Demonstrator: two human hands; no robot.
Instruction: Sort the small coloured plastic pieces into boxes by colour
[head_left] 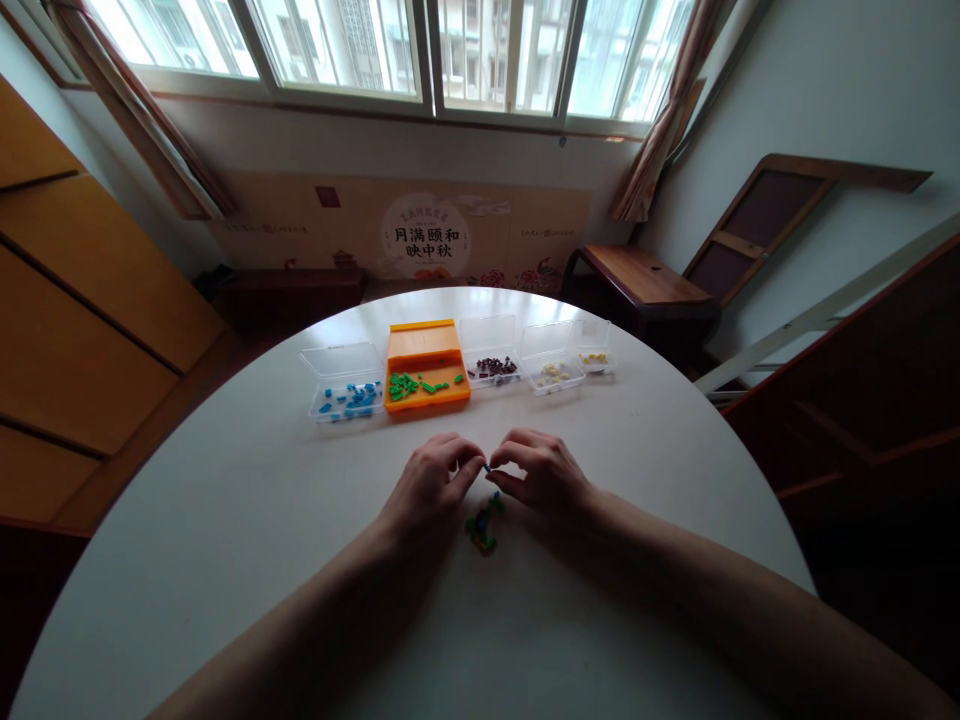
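My left hand and my right hand meet over the middle of the white round table. Between their fingertips is a tiny blue building brick, pinched from both sides. The fingers of both hands are closed on it; its exact shape is too small to make out. Just below the hands, a small figure of joined bricks, mostly green with some blue and a yellowish base, lies on the tabletop, touched by neither hand.
Beyond my hands stand a clear box of blue bricks, an orange box with green bricks, a clear box of dark brown bricks and two clear boxes of pale yellow bricks. A wooden chair is behind, at right.
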